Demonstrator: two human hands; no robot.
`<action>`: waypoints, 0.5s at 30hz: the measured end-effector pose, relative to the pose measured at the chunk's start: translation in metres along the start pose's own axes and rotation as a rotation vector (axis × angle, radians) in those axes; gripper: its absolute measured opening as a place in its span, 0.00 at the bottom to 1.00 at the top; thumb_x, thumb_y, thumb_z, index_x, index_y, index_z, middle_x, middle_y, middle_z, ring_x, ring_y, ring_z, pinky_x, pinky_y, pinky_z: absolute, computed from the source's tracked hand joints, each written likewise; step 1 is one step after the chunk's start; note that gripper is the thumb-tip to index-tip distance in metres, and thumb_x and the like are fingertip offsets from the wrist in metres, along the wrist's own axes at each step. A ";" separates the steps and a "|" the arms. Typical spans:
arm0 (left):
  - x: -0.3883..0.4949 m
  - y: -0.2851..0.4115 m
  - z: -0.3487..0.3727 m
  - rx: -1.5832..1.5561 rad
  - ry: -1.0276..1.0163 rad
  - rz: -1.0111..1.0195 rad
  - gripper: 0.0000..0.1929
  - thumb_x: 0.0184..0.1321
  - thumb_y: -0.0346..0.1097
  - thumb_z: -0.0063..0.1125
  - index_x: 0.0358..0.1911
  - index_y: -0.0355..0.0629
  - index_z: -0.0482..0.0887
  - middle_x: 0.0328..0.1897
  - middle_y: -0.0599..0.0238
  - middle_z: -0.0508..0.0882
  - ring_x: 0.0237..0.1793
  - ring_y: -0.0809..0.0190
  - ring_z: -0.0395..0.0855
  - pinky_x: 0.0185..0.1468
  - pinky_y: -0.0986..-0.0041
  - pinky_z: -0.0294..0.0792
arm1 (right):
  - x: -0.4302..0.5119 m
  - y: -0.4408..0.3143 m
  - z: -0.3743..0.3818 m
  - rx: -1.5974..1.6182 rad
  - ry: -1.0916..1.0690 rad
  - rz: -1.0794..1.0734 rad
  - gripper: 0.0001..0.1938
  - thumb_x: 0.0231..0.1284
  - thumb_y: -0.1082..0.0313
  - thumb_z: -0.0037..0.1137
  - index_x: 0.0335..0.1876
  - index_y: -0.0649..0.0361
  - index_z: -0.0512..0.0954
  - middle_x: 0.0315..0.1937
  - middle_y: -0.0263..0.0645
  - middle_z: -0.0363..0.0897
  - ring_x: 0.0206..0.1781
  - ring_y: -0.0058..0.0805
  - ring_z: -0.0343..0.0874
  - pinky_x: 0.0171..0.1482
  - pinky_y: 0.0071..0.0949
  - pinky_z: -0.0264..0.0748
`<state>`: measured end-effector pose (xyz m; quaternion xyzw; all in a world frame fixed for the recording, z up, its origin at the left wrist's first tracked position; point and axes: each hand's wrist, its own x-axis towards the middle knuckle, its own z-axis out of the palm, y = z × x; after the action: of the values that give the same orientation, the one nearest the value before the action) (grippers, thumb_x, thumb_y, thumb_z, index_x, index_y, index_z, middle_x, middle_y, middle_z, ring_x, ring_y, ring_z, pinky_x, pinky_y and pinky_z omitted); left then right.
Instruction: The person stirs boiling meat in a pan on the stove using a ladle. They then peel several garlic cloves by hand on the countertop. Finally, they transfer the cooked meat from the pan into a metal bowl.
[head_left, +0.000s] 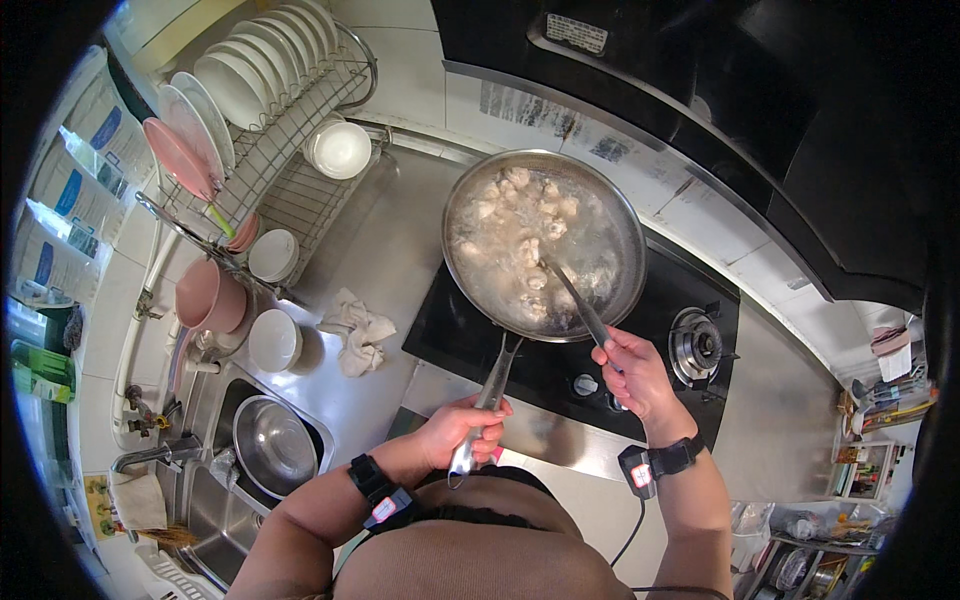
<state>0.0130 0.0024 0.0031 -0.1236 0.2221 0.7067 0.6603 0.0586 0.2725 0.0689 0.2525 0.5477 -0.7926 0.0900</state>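
Observation:
My left hand (465, 432) is closed around the metal handle of a large steel frying pan (632, 262), which stands over the left part of a black glass gas hob (450, 319). In the pan, pieces of pale meat (529, 251) lie in cloudy, bubbling liquid. My right hand (634, 369) grips the handle of a metal utensil (581, 304). Its lower end dips in among the pieces near the pan's middle, so its head is hidden. Both wrists carry black straps with small devices.
A burner (695, 345) is at the right. Left are a crumpled cloth (358, 332), a white bowl (274, 341), a pink pot (210, 296), a wire dish rack (304, 154) with plates, and a sink (225, 525) with a steel basin (275, 446). A black range hood (720, 142) overhangs the back.

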 end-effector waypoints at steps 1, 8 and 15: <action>0.000 0.000 0.001 -0.001 0.003 0.000 0.06 0.62 0.33 0.48 0.42 0.45 0.71 0.20 0.71 0.67 0.15 0.71 0.63 0.21 0.76 0.59 | 0.001 0.000 0.003 0.039 -0.012 0.007 0.13 0.68 0.72 0.39 0.55 0.64 0.69 0.27 0.30 0.69 0.13 0.10 0.55 0.11 0.11 0.51; 0.001 -0.001 0.001 -0.004 0.012 0.017 0.06 0.63 0.31 0.47 0.42 0.45 0.71 0.19 0.71 0.67 0.16 0.71 0.62 0.20 0.78 0.58 | -0.010 0.012 0.001 0.038 -0.028 0.006 0.16 0.67 0.74 0.37 0.59 0.66 0.66 0.28 0.32 0.70 0.13 0.09 0.54 0.11 0.10 0.51; 0.001 -0.002 0.001 -0.033 -0.016 0.011 0.07 0.63 0.31 0.47 0.43 0.44 0.71 0.19 0.70 0.67 0.15 0.71 0.63 0.19 0.79 0.56 | -0.028 0.035 -0.017 0.149 -0.027 -0.032 0.19 0.66 0.76 0.40 0.62 0.65 0.65 0.29 0.37 0.71 0.14 0.10 0.53 0.15 0.09 0.48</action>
<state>0.0151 0.0043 0.0034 -0.1276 0.2057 0.7147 0.6562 0.1026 0.2713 0.0497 0.2391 0.4897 -0.8359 0.0656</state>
